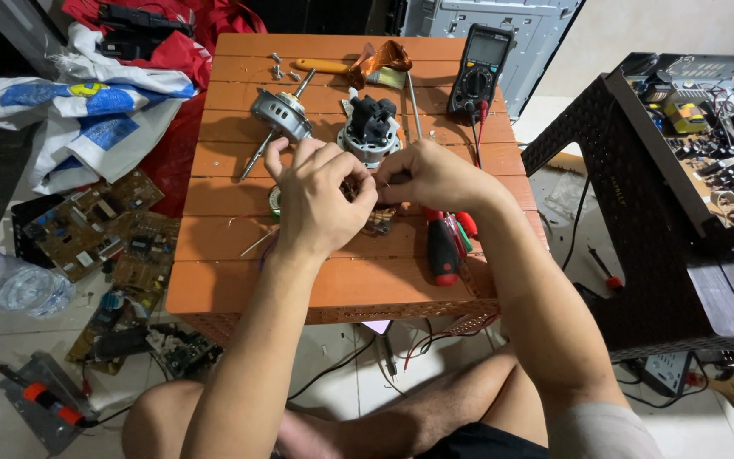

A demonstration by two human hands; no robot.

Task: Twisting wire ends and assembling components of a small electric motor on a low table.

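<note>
On the orange slatted plastic table [239,293], near its middle, both hands meet over a small part that seems to be a wound copper coil or stator piece [379,219], only a dark brownish edge of which shows below the fingers. The left hand [316,200] curls over it from the left, fingers bent and closed down toward the thumb, and the right hand [435,174] pinches in from the right with fingertips drawn together; whatever fine thing sits between the fingertips, a wire end perhaps, is too small to tell. Just behind the hands stands a silver motor housing with a black plastic top [370,129], and to its left lies a rotor on its steel shaft [280,115]. I judge the coil piece to be light but stiff in its core and fragile in its thin windings and leads, so it is best held by the solid body or frame, with the wire ends handled only between fingertips and never tugged. Right of the hands lie screwdrivers with red and black handles [443,251], and at the back of the table are a black multimeter [477,72] and an orange-handled tool [324,65]. Loose green circuit boards [95,225] lie on the floor to the left.
</note>
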